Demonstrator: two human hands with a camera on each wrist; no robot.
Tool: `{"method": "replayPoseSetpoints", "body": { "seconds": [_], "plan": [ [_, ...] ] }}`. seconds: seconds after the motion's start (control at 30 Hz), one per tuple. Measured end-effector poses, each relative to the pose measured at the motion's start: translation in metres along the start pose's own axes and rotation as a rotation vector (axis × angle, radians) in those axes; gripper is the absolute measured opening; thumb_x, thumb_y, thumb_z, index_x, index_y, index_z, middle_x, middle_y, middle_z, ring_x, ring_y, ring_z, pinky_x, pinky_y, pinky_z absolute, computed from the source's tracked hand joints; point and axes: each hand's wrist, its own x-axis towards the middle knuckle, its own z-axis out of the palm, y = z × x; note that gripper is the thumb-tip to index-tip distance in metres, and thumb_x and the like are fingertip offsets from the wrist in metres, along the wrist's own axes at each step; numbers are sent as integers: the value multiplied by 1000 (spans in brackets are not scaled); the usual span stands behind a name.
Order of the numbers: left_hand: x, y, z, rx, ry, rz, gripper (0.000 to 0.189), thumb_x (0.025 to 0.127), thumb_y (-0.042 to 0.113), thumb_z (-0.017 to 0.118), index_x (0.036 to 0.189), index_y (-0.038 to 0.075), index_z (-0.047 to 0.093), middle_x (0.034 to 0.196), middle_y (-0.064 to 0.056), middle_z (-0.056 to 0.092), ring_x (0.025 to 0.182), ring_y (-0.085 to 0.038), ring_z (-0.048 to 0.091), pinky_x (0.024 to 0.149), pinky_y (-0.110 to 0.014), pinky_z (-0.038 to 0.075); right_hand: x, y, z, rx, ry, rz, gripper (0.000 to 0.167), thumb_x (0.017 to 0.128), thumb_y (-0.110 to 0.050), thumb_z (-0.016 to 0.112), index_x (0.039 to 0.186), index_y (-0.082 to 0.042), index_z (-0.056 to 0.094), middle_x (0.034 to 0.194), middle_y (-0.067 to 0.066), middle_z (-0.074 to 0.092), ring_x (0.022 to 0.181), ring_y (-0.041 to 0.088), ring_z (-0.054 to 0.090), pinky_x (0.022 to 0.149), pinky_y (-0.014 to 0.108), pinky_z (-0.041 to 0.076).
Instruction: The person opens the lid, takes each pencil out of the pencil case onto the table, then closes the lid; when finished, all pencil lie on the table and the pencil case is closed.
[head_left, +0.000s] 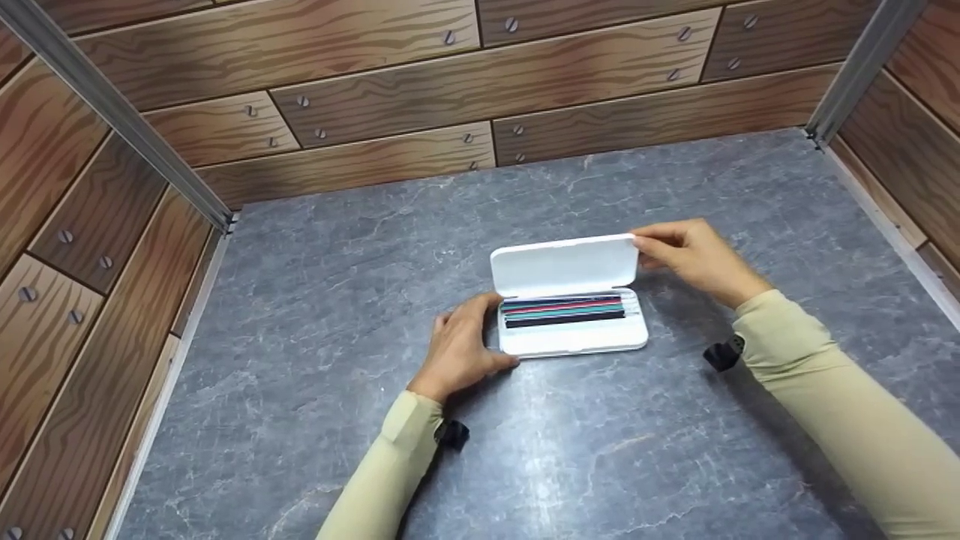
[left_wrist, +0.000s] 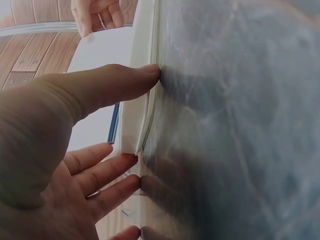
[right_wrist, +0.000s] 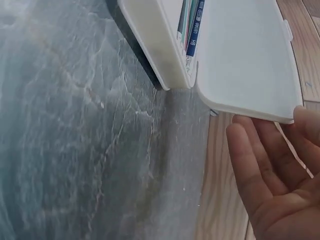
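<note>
A white pencil case (head_left: pixel 574 341) lies open on the table, its lid (head_left: pixel 564 268) raised along the far side. Several pencils (head_left: pixel 562 308) in dark blue, red, green and black lie lengthwise in the case. My left hand (head_left: pixel 459 346) grips the left end, thumb at the front corner and fingers round the back. At the lid's upper right corner, my right hand (head_left: pixel 697 259) pinches the edge between thumb and fingers. The right wrist view shows a blue pencil (right_wrist: pixel 196 30) marked HB beside the hinge.
The grey marbled tabletop (head_left: pixel 337 300) surrounds the case. Wood-patterned panels (head_left: pixel 390 67) stand at the back and both sides, with metal posts (head_left: pixel 120 105) at the corners. Each wrist carries a small black camera (head_left: pixel 453 434).
</note>
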Motion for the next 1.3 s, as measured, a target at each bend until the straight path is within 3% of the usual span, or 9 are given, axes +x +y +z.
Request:
{"method": "replayPoseSetpoints", "body": {
  "seconds": [0.13, 0.27, 0.33, 0.4, 0.5, 0.57, 0.73, 1.1, 1.3],
  "plan": [
    [-1, 0, -1, 4, 2, -1, 88, 76, 26, 104, 151, 15, 59, 157, -9, 67, 152, -27, 58, 127, -55, 36, -9, -10, 12, -206, 179, -156, 33, 111, -21, 73, 135, 1, 78, 130, 24, 80, 96, -7, 68, 87, 5, 56],
    [-1, 1, -2, 2, -8, 6, 88, 77, 26, 103, 152, 13, 59, 157, -10, 67, 152, -27, 58, 128, -55, 36, -25, -24, 33, -363, 415, -533, 16, 98, 0, 82, 114, 2, 82, 106, 18, 82, 90, 13, 72, 88, 4, 51],
    [1, 1, -4, 4, -5, 11, 88, 77, 26, 103, 152, 13, 59, 156, -10, 67, 152, -27, 58, 128, -55, 36, -31, -29, 43, -423, 389, -718, 15, 92, 8, 83, 105, 1, 81, 99, 14, 81, 88, 22, 73, 88, 11, 56],
    [2, 2, -6, 6, 1, 14, 88, 77, 26, 104, 152, 13, 59, 156, -9, 67, 152, -27, 58, 128, -55, 36, -34, -32, 53, -478, 265, -809, 17, 89, 9, 85, 101, -2, 82, 95, 10, 80, 85, 23, 74, 83, 19, 61],
    [4, 3, -8, 8, 2, 14, 90, 77, 26, 103, 154, 13, 58, 158, -9, 66, 153, -27, 57, 128, -55, 36, -32, -28, 63, -548, 60, -748, 16, 92, 5, 85, 105, -5, 84, 97, 6, 80, 87, 19, 74, 79, 33, 66],
    [3, 3, -7, 7, -6, 13, 92, 77, 27, 103, 155, 14, 58, 159, -8, 66, 154, -27, 57, 128, -55, 35, -28, -23, 67, -594, 3, -643, 14, 95, 2, 84, 107, -5, 85, 100, 7, 79, 91, 22, 75, 83, 41, 67],
    [0, 2, -4, 12, -31, 11, 95, 78, 29, 103, 159, 14, 56, 161, -8, 64, 155, -28, 55, 129, -56, 35, -17, -10, 70, -661, -43, -483, 12, 97, 1, 81, 109, -2, 84, 105, 13, 78, 100, 32, 75, 94, 53, 66],
    [3, 1, -5, -20, -26, 37, 85, 85, 44, 98, 154, 9, 61, 153, -12, 67, 149, -33, 60, 130, -57, 36, -14, -11, 72, -701, -77, -448, 11, 98, 0, 81, 109, -2, 84, 108, 14, 75, 107, 36, 70, 97, 55, 63],
    [4, -4, -3, -123, -36, 48, 80, 87, 33, 98, 154, 6, 64, 155, -12, 66, 150, -35, 59, 133, -57, 40, -16, -7, 76, -694, -63, -456, 8, 97, 0, 82, 105, -2, 83, 107, 14, 76, 105, 34, 71, 95, 54, 64]
  ]
}}
